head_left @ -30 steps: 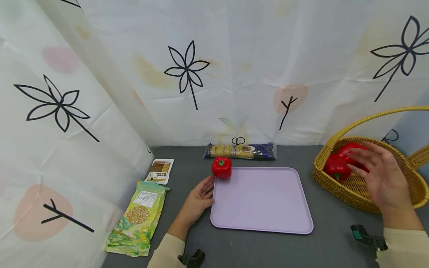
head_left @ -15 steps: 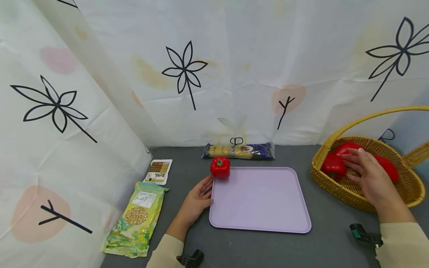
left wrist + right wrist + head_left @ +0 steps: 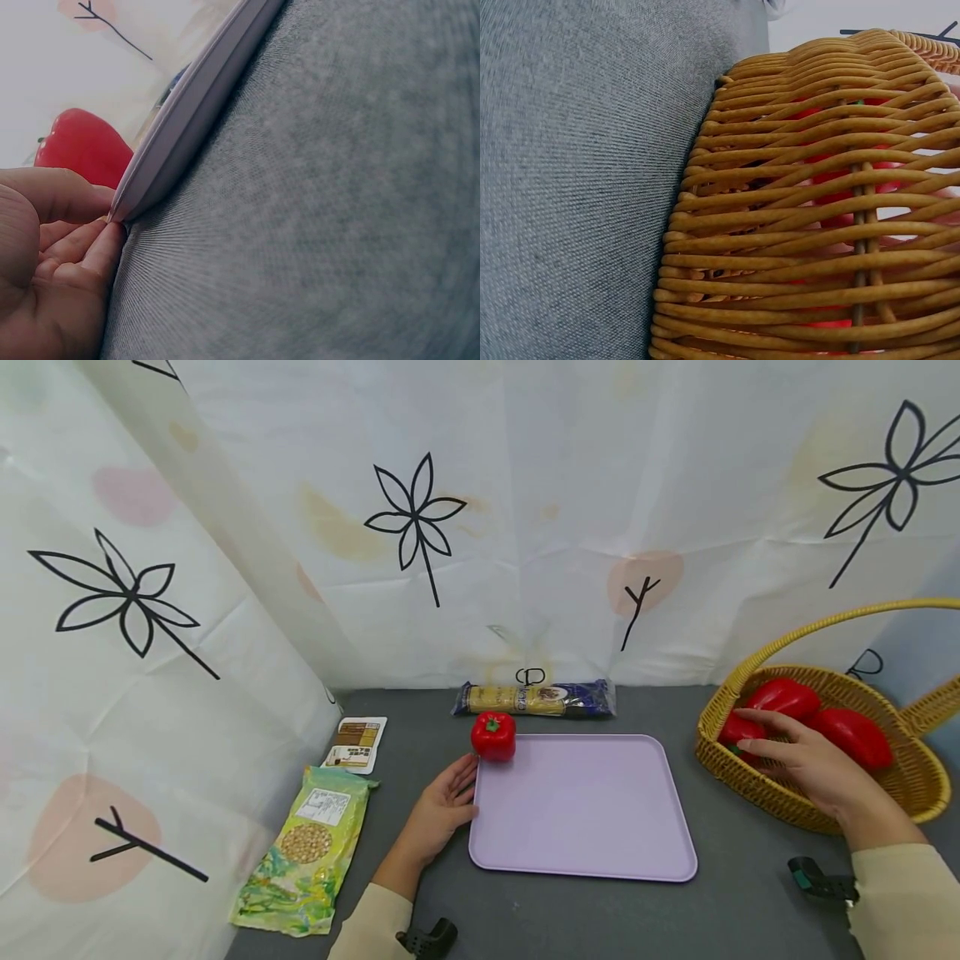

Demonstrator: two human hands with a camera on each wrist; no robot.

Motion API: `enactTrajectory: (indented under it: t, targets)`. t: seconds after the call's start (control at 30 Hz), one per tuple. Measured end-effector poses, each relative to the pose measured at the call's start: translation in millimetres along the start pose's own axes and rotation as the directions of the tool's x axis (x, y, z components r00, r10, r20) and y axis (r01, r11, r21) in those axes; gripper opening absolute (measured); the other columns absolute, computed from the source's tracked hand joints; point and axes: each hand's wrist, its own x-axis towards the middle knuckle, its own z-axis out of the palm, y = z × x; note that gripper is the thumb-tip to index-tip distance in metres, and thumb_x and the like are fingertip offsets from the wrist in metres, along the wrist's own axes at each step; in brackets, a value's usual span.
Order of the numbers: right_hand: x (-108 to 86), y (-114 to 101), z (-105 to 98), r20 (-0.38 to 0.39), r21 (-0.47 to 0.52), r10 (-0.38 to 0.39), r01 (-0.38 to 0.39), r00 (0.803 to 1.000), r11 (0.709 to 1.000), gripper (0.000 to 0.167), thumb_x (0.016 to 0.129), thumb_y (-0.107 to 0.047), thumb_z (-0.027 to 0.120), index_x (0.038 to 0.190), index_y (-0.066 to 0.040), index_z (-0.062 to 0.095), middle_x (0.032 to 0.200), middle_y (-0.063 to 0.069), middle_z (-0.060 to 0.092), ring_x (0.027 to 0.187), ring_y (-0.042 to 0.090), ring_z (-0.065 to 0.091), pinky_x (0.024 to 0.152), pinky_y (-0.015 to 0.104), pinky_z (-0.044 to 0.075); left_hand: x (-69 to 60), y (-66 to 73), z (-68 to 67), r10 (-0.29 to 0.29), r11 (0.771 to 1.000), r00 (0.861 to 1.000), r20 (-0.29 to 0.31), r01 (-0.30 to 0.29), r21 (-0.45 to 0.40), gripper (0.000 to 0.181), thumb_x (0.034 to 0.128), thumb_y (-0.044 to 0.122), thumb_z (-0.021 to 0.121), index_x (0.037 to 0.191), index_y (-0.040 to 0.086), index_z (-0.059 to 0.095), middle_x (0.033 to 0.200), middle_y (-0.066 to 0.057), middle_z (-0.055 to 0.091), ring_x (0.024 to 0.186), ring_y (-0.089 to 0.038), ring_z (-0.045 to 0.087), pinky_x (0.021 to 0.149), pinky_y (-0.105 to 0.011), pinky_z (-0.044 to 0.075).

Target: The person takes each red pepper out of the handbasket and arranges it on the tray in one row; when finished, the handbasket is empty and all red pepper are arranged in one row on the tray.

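My left hand (image 3: 441, 810) pinches the left rim of a lilac tray (image 3: 585, 810); in the left wrist view the thumb is above the rim and fingertips are below. A red bell pepper (image 3: 493, 737) sits at the tray's back left corner. On the right, my right hand (image 3: 821, 772) reaches inside a yellow wicker basket (image 3: 708, 752), thumb and fingers curved round a red bell pepper (image 3: 733, 729) and partly covering it. Two more red peppers, one behind (image 3: 785, 697) and one to the right (image 3: 855, 739), lie there. The basket's weave (image 3: 780, 225) hides most of that hand in the right wrist view.
A long blue and yellow packet (image 3: 534, 699) lies behind the tray against the patterned cloth. To the left are a green and yellow bag (image 3: 307, 852) and a small brown and white pouch (image 3: 358, 743). The basket's tall handle (image 3: 825, 622) arches over it.
My right hand has lowered into the basket and moved left, its fingers closing round the left pepper. The pepper at the right came into view. My left hand stays at the tray.
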Motion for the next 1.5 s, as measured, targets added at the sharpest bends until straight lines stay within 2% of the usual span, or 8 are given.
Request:
enactTrajectory:
  t: [0.23, 0.47, 0.67, 0.9, 1.0, 1.13, 1.33, 1.5]
  targets:
    - [1.4, -2.0, -1.8, 0.025, -0.055, 0.061, -0.059, 0.998, 0.997, 0.079, 0.111, -0.027, 0.066, 0.17, -0.002, 0.021, 0.158, 0.04, 0.027, 0.123, 0.036, 0.046, 0.084, 0.026, 0.06, 0.3, 0.8, 0.5, 0.009, 1.0, 1.0, 0.011, -0.009, 0.001, 0.086, 0.091, -0.024, 0.061, 0.168, -0.007, 0.027, 0.173, -0.023, 0.032, 0.158, -0.037, 0.032, 0.119, -0.039, 0.039]
    - [0.9, -6.1, -1.8, -0.013, -0.094, 0.083, -0.084, 0.996, 0.992, 0.08, 0.116, -0.04, 0.052, 0.163, 0.015, 0.017, 0.15, 0.036, 0.041, 0.1, 0.009, 0.06, 0.082, 0.028, 0.062, -0.4, 1.6, 1.0, 0.002, 1.0, 1.0, 0.001, -0.002, -0.004, 0.086, 0.0908, -0.024, 0.061, 0.168, -0.006, 0.028, 0.173, -0.022, 0.032, 0.159, -0.036, 0.032, 0.119, -0.038, 0.039]
    - [-0.7, -6.7, 0.4, -0.075, -0.082, 0.029, -0.035, 0.997, 0.996, 0.061, 0.115, -0.035, 0.055, 0.152, 0.011, 0.038, 0.135, 0.018, 0.054, 0.095, 0.004, 0.06, 0.079, 0.027, 0.062, -0.9, 3.2, 2.1, 0.005, 1.0, 1.0, 0.001, -0.005, -0.004, 0.086, 0.0912, -0.024, 0.061, 0.168, -0.006, 0.027, 0.173, -0.022, 0.032, 0.159, -0.036, 0.032, 0.119, -0.038, 0.039]
    - [-3.1, -2.4, 0.6, -0.144, 0.004, 0.004, -0.003, 0.99, 1.0, 0.027, 0.115, -0.039, 0.055, 0.141, -0.031, 0.058, 0.145, 0.021, 0.043, 0.097, 0.001, 0.058, 0.078, 0.025, 0.062, 0.0, 1.4, 1.2, 0.002, 1.0, 1.0, 0.003, -0.002, 0.004, 0.086, 0.0914, -0.024, 0.061, 0.168, -0.006, 0.027, 0.173, -0.022, 0.032, 0.158, -0.036, 0.032, 0.119, -0.038, 0.039]
    - [-1.7, -0.8, -1.3, -0.095, 0.032, 0.042, -0.039, 0.995, 0.999, 0.046, 0.114, -0.041, 0.055, 0.155, -0.02, 0.05, 0.155, 0.029, 0.034, 0.099, 0.0, 0.057, 0.081, 0.026, 0.062, 0.0, 1.2, 0.7, -0.001, 1.0, 1.0, -0.001, 0.001, 0.006, 0.086, 0.0922, -0.023, 0.061, 0.169, -0.005, 0.028, 0.173, -0.021, 0.032, 0.159, -0.036, 0.032, 0.119, -0.038, 0.039]
    - [1.7, -0.6, -1.4, -0.015, 0.031, 0.06, -0.059, 0.998, 0.998, 0.076, 0.114, -0.035, 0.059, 0.167, 0.001, 0.019, 0.162, 0.036, 0.023, 0.103, 0.001, 0.057, 0.086, 0.027, 0.062, -0.9, 1.7, 0.8, 0.004, 1.0, 1.0, -0.001, -0.004, 0.001, 0.085, 0.0927, -0.023, 0.061, 0.169, -0.005, 0.028, 0.173, -0.022, 0.032, 0.159, -0.037, 0.032, 0.119, -0.039, 0.039]
    - [1.3, -1.1, 0.8, -0.03, 0.031, 0.017, -0.016, 0.999, 0.999, 0.07, 0.111, -0.026, 0.066, 0.164, -0.013, 0.022, 0.163, 0.036, 0.02, 0.12, 0.02, 0.044, 0.086, 0.027, 0.062, -1.1, 2.0, 1.3, 0.01, 1.0, 1.0, -0.005, -0.01, 0.006, 0.084, 0.0925, -0.023, 0.061, 0.168, -0.005, 0.028, 0.173, -0.023, 0.032, 0.158, -0.037, 0.033, 0.119, -0.038, 0.039]
    - [-0.5, -3.1, 4.6, -0.105, 0.004, -0.045, 0.046, 0.993, 0.999, 0.065, 0.111, -0.023, 0.066, 0.158, -0.01, 0.024, 0.158, 0.035, 0.026, 0.106, 0.004, 0.053, 0.082, 0.025, 0.063, -1.1, 2.1, 1.5, 0.011, 1.0, 1.0, -0.006, -0.011, 0.014, 0.084, 0.0929, -0.022, 0.061, 0.168, -0.005, 0.029, 0.173, -0.022, 0.033, 0.158, -0.036, 0.033, 0.119, -0.038, 0.039]
